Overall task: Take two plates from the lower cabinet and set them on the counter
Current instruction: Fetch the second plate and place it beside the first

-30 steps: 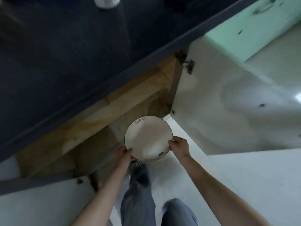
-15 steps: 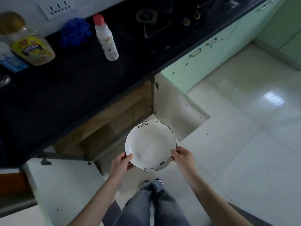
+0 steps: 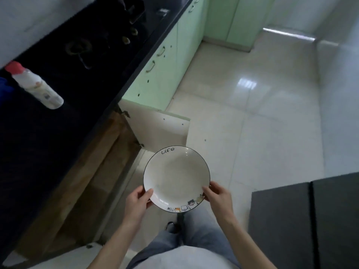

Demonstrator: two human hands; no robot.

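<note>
A white plate (image 3: 176, 176) with a thin dark rim, the word "Life" at its far edge and small cat drawings at its near edge is held level over the floor in front of me. My left hand (image 3: 138, 202) grips its near-left rim and my right hand (image 3: 218, 197) grips its near-right rim. Whether a second plate lies under it is hidden. The lower cabinet (image 3: 93, 183) stands open at the left, its wooden inside showing. The black counter (image 3: 50, 129) runs above it along the left.
A white bottle with a red cap (image 3: 34, 86) stands on the counter, and a gas hob (image 3: 101, 33) lies farther back. The open cabinet door (image 3: 161, 129) juts out just beyond the plate. Green cabinet fronts (image 3: 165, 61) continue behind. A dark grey surface (image 3: 303, 220) fills the lower right.
I have risen from the cabinet and the view has swung right. The plate, held in both hands throughout, has come up and away from the cabinet opening.
</note>
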